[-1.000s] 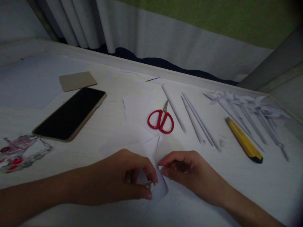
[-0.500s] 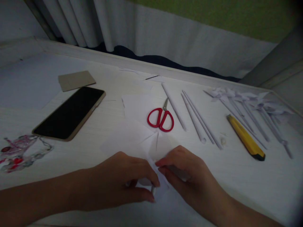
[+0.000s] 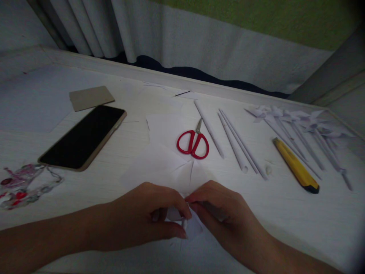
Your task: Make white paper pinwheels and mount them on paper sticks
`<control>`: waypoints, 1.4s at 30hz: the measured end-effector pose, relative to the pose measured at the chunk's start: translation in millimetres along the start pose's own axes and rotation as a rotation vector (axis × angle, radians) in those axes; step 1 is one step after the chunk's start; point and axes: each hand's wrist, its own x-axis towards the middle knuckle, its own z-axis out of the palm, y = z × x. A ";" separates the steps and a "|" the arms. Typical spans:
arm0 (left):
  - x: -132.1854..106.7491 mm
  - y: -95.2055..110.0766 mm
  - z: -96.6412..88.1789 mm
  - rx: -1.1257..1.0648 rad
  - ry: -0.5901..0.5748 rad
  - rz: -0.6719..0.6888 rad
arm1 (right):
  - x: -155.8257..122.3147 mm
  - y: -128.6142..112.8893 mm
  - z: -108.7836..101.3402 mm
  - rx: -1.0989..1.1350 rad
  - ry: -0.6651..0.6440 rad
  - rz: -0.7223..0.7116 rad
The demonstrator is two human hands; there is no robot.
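Note:
At the front middle of the table, my left hand [image 3: 151, 215] is closed, thumb and forefinger pinching a white bit of paper that looks rolled or folded. Right beside it, the thumb and forefinger of my right hand [image 3: 228, 219] are pressed together on the same white paper [image 3: 196, 227]. Its upper part, cut with slits, spreads out beyond my fingertips, and my fingers hide its middle. Just past it lie red-handled scissors [image 3: 192, 144], blades pointing away. Flat white paper [image 3: 162, 129] lies beside and under the scissors.
Rolled paper sticks [image 3: 242, 144] lie right of the scissors. Farther right are a yellow utility knife [image 3: 295, 165] and several paper pinwheels [image 3: 296, 118] on sticks. A phone [image 3: 85, 137], a beaded charm [image 3: 21, 194] and brown cardboard [image 3: 92, 98] lie left. A raised edge borders the table's back.
My right hand has shifted slightly left and down, its fingertips now against my left forefinger. The slit paper has turned a little. Everything else on the table stays put.

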 end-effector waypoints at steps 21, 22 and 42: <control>-0.2 2.4 2.1 -0.117 0.103 -0.149 | -3.3 1.4 6.2 -0.002 0.085 0.035; 0.0 2.2 2.3 -0.122 0.106 -0.148 | -3.3 1.2 6.3 -0.006 0.085 0.032; 1.2 4.2 2.5 -0.223 0.102 -0.229 | -5.0 3.9 6.5 -0.544 0.264 -0.388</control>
